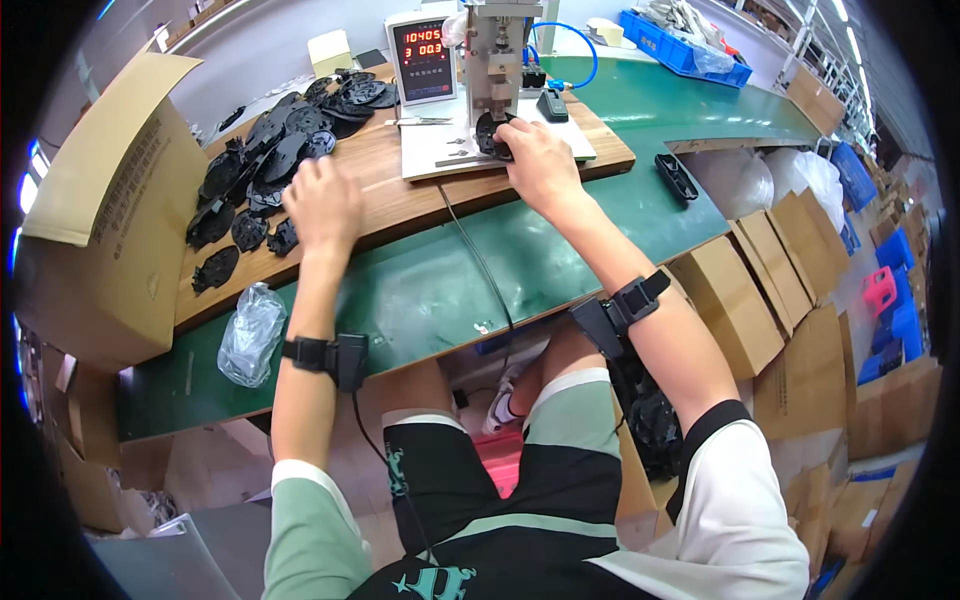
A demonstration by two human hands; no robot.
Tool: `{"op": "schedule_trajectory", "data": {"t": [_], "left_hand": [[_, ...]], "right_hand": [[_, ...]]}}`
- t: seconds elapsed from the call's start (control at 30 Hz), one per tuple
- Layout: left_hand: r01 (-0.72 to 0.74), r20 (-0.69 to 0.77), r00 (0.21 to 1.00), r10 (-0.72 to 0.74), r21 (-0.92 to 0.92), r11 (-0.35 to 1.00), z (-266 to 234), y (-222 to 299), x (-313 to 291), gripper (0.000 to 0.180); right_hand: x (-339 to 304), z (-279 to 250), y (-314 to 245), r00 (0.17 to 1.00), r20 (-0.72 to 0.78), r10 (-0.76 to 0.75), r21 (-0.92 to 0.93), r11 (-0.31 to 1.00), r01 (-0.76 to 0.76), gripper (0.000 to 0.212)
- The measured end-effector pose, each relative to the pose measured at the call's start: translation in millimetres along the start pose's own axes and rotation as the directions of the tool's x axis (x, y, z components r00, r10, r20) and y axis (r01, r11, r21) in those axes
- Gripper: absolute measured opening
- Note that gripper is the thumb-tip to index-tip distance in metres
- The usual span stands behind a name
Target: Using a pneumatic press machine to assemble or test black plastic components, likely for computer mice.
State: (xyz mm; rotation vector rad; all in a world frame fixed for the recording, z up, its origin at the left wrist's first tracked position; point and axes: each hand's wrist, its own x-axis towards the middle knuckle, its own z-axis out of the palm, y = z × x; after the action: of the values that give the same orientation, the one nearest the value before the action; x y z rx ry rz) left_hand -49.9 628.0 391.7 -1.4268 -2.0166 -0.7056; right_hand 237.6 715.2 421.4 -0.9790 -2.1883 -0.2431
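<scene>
My right hand [543,168] grips a rounded black plastic part [488,134] at the base of a metal press [494,60], its fingers closed on the part's right side. The press head is directly above this part and hides some of it. My left hand [325,207] is at the right edge of a pile of black plastic parts [285,140] on the wooden board [400,205]. Its fingers point away from me and are slightly blurred, so whether they hold a part cannot be made out.
A control box with a lit red display [424,60] stands left of the press. An open cardboard box [110,220] flanks the board, near a clear plastic bag [252,335]. Another black part [676,178] lies on the green table [640,225]. A cable crosses the board's front edge.
</scene>
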Motion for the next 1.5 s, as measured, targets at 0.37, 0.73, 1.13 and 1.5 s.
{"op": "schedule_trajectory", "data": {"t": [0.37,0.73,1.13,1.5], "left_hand": [[0.011,0.174,0.984,0.045,-0.309,0.951,-3,-26,-15,0.031],[-0.068,0.379,0.906,0.19,-0.312,0.948,-29,-8,-18,0.05],[-0.279,0.291,0.837,0.462,-0.5,0.82,-32,-22,-15,0.046],[0.043,0.066,0.998,-0.013,-0.48,0.876,-12,-20,-8,0.037]], "right_hand": [[6,-1,-7,0.999,0.03,-0.015,0.011,1.0,0.015,0.025],[6,-4,-7,0.999,0.051,0.004,-0.022,1.0,-0.003,0.025],[8,-5,-10,0.998,0.059,-0.015,-0.009,1.0,0.016,0.023],[13,-27,8,0.999,0.051,-0.002,0.16,0.987,-0.006,0.024]]}}
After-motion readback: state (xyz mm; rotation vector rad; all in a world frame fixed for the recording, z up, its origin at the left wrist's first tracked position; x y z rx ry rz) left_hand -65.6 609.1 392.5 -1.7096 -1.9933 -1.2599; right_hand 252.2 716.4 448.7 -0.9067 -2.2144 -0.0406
